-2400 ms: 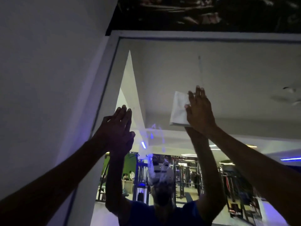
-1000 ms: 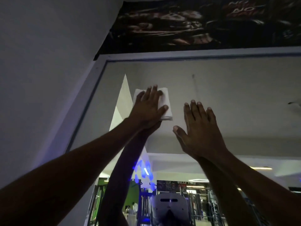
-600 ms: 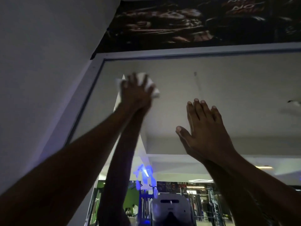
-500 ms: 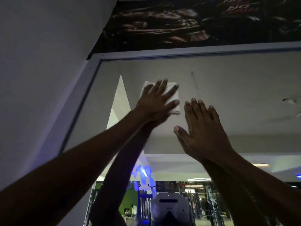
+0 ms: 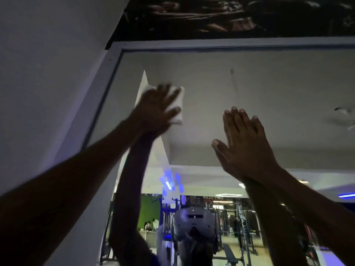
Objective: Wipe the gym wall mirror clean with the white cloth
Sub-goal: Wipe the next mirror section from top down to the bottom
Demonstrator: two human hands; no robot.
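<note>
No writing can be read anywhere now: the long dark printed banner (image 5: 230, 14) across the top of the frame shows only blurred brown shapes, whereas a second ago pale letters stood at its upper right, too small to make out. A small strip of signage in the reflected gym, low in the middle of the frame, is illegible.

The large wall mirror with a pale grey frame (image 5: 269, 83) fills the centre and right of the frame. The left hand (image 5: 155, 110), in the upper middle, lies flat with straight, spread fingers, pressing the folded white cloth (image 5: 179, 104) against the glass near the mirror's upper left corner; only the cloth's right edge and lower corner show past the fingers. Hand and cloth are smeared with motion blur. Half a second ago the same hand and cloth sat further right, close beside the other hand; now they are well apart and nearer the left frame edge.

The right hand (image 5: 244, 143), at centre right, is flat against the glass, fingers straight and together, thumb out to the left, holding nothing. It has kept that pose and place on the glass through the last second.

The plain pale painted wall (image 5: 48, 73) takes up the left of the frame. At bottom centre the mirror reflects a white head-worn camera rig (image 5: 194, 223) and weight machines behind it.
</note>
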